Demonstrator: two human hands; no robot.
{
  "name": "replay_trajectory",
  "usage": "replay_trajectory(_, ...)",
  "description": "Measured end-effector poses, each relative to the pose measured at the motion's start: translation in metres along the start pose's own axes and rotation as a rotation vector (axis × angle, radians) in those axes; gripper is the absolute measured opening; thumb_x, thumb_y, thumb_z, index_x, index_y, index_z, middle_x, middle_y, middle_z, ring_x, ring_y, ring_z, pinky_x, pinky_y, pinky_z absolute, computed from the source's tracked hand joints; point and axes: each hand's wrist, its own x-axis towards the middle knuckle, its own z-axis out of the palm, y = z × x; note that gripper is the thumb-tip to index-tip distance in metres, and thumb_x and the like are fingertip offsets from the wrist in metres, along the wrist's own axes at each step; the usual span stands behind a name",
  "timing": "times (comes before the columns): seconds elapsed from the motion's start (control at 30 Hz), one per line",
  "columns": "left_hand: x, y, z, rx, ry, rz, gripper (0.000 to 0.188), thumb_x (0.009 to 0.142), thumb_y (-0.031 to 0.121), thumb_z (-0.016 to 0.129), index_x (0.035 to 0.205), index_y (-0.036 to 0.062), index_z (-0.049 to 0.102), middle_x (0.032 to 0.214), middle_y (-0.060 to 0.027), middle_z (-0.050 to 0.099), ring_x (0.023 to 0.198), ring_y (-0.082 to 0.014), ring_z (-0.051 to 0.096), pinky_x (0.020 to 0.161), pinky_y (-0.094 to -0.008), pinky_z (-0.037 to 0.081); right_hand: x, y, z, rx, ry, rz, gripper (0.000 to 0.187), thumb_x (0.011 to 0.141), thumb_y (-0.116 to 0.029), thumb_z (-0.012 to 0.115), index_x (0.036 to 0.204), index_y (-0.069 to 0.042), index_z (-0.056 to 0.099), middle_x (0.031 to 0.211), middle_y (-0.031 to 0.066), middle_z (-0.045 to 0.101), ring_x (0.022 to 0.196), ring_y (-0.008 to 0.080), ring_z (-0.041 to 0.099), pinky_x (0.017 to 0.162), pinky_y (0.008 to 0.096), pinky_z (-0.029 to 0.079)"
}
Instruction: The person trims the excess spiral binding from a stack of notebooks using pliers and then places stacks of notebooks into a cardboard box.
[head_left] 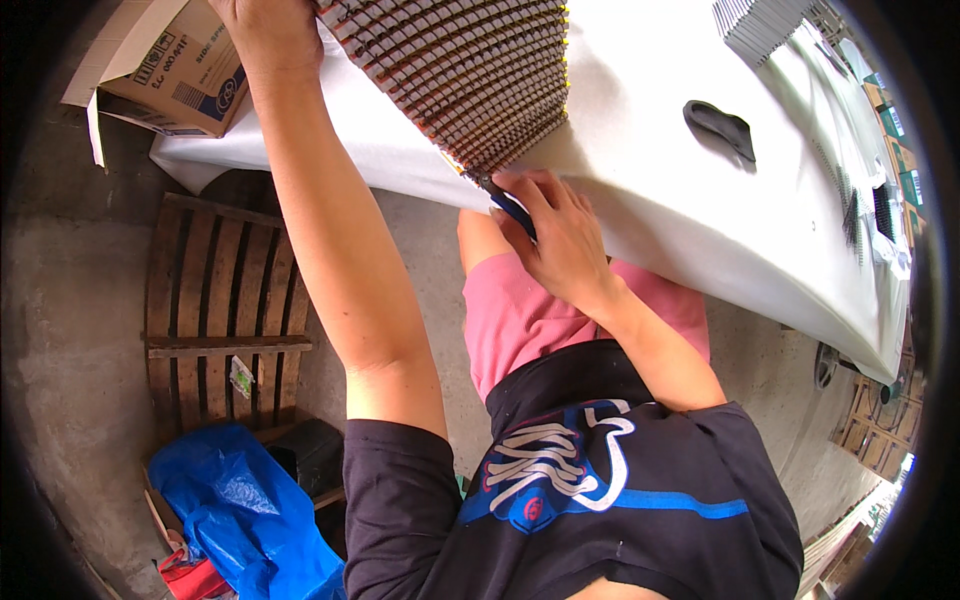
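Observation:
A grid-like panel, with close rows of brown and dark strands over a pale grey base, lies on the white-covered table and reaches its near edge. Its upper part runs out of view. My right hand is closed around a slim hand tool with dark blue handles, which looks like pliers. The dark tip of that tool meets the panel's lowest corner. At the top, beside the panel's upper left side, is my left hand; its fingers are cut off by the picture's edge.
The white-covered table carries a black curved piece and a grey finned stack. An open cardboard box sits at the far left. On the floor are a wooden pallet and a blue plastic sheet.

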Motion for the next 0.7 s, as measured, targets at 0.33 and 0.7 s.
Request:
replay_trajectory(0.33,-0.013,-0.015,0.048,0.619,0.175,0.336,0.062,0.094,0.039,0.051,0.140,0.0015,0.033,0.132,-0.0124,0.047,0.113,-0.0200,0.052,0.090,-0.0293,0.046,0.002,0.008,-0.002,0.377,-0.004,0.114,0.031,0.086,-0.027,0.061,0.114,-0.014,0.055,0.103,0.0101,0.055,0.087,0.0253,0.057,0.073,0.0347,0.043)
replay_trajectory(0.7,-0.016,-0.016,0.049,0.575,0.055,0.357,0.052,0.096,0.036,0.049,0.135,0.0024,0.041,0.118,-0.0092,0.056,0.099,-0.0152,0.058,0.079,-0.0265,0.050,-0.005,0.008,-0.001,-0.116,0.143,-0.080,0.038,0.082,-0.029,0.065,0.118,-0.018,0.055,0.108,0.0055,0.053,0.097,0.0227,0.052,0.081,0.0411,0.032)
